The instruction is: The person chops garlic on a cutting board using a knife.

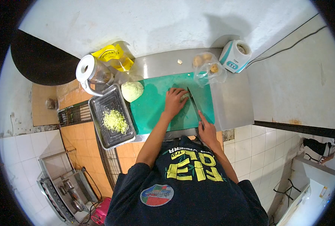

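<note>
On the green cutting board [152,109], my left hand [175,101] has its fingers closed over a small pale green vegetable piece [184,96]. My right hand [207,130] grips the handle of a long knife [194,101], whose blade points away from me just right of that piece. A pale cabbage [132,91] sits at the board's left edge. Left of it, a metal tray [128,109] holds a pile of chopped green vegetable [115,121].
A blender jug [97,71] and a yellow pouch [114,56] stand at the back left. A clear bag [210,71] with several round brown items overlaps the board's back right corner. The blender base [235,56] stands beyond it.
</note>
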The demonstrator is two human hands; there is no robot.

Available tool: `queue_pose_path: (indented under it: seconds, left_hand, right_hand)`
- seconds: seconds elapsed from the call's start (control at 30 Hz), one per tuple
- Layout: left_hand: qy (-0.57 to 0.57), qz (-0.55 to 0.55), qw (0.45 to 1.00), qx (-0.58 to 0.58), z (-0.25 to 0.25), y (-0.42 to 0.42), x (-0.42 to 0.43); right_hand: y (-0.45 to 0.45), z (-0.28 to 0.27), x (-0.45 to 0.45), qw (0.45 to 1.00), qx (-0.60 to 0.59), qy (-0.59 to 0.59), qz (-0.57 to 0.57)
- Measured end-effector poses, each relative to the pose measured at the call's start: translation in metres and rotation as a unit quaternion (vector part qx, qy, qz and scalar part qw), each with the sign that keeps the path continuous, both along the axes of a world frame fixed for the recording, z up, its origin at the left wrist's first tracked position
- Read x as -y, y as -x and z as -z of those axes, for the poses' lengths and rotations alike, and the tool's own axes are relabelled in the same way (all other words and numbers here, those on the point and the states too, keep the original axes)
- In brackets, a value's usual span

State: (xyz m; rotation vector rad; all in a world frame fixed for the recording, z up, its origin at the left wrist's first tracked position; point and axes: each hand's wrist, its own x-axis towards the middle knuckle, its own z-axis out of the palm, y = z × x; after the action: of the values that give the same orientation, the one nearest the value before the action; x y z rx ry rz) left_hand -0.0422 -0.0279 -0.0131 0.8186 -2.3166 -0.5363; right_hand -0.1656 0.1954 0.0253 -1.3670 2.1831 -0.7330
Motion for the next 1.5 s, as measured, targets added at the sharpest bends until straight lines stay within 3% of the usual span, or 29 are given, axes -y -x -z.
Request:
queue_pose_path:
  seconds: [0.4, 0.63, 0.73, 0.8, 0.93, 1.13, 1.23, 1.33, 1.4, 1.5]
  left_hand:
    - [0.020, -0.026, 0.998, 0.055, 0.005, 0.008, 0.001]
    - [-0.014, -0.019, 1.000, 0.011, -0.003, 0.000, 0.000]
    - [-0.040, -0.028, 0.999, 0.006, -0.011, 0.006, -0.009]
    - [-0.033, -0.046, 0.998, 0.005, -0.011, 0.008, -0.012]
    - [-0.042, -0.045, 0.998, -0.007, -0.005, 0.006, -0.007]
    - [-0.090, -0.111, 0.989, -0.028, -0.006, -0.003, 0.012]
    - [-0.071, -0.091, 0.993, -0.015, -0.018, -0.004, 0.001]
    - [0.001, -0.026, 0.998, 0.049, -0.034, -0.012, -0.040]
    - [0.062, 0.039, 0.993, 0.090, -0.037, -0.019, -0.059]
    - [0.063, 0.027, 0.991, 0.118, -0.030, -0.026, -0.057]
  right_hand:
    - [0.003, 0.002, -0.002, 1.000, 0.001, -0.009, 0.007]
    - [0.002, 0.000, -0.003, 1.000, 0.010, 0.005, 0.008]
    - [0.003, -0.003, -0.001, 0.997, 0.078, -0.002, 0.005]
    - [0.000, -0.003, -0.001, 0.982, 0.187, 0.016, 0.014]
    - [0.005, -0.029, -0.011, 0.951, 0.302, -0.059, 0.035]
    - [0.014, -0.052, -0.033, 0.964, 0.263, -0.024, 0.004]
    - [0.013, -0.052, -0.027, 0.998, 0.040, -0.047, -0.033]
    - [0.004, -0.060, -0.015, 0.995, -0.082, -0.018, -0.051]
    - [0.001, -0.064, -0.009, 0.994, -0.099, -0.004, -0.046]
    - [0.004, -0.072, -0.011, 0.989, -0.135, -0.003, -0.060]
